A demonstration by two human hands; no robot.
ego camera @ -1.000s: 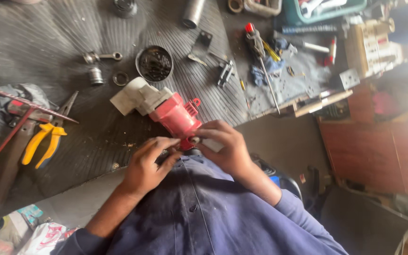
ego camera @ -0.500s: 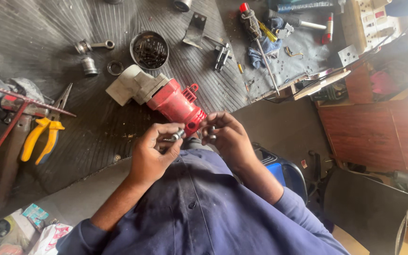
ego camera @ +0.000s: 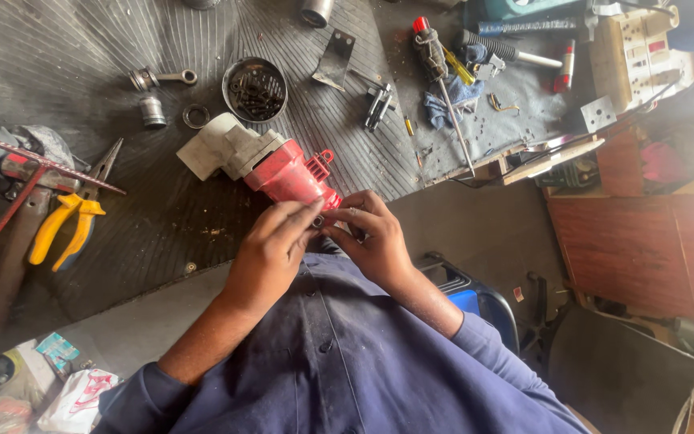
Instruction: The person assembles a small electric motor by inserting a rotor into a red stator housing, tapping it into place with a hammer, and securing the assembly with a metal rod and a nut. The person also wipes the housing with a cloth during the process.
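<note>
The ribbed black mat on my bench (ego camera: 162,32) is crowded: a round tin of dark screws (ego camera: 255,88) sits just beyond the red and grey power tool (ego camera: 271,165), a connecting rod (ego camera: 158,78) and a small metal ring (ego camera: 196,116) lie to its left, and yellow-handled pliers (ego camera: 70,221) rest further left beside a rusty red bar (ego camera: 38,161). To the right lie a red-capped screwdriver (ego camera: 439,76), a blue rag (ego camera: 451,100) and a white socket board (ego camera: 632,48) (all well apart from my hands). Nothing stands between my hands and the tool.

Both forearms come up from my blue shirt (ego camera: 347,362) and meet at the tool's red rear end, which lies on the mat near the bench edge, its grey head pointing away to the left. My left hand (ego camera: 271,249) is curled, fingers extended together onto the red housing, pinching something small I cannot make out. My right hand (ego camera: 371,237) is partly closed, fingertips touching the same spot at the tool's end; whether it grips anything I cannot tell.

Compared with 0.5 s ago, my hands sit closer together against the housing, and the small metal piece seen in my left fingers is now hidden.
</note>
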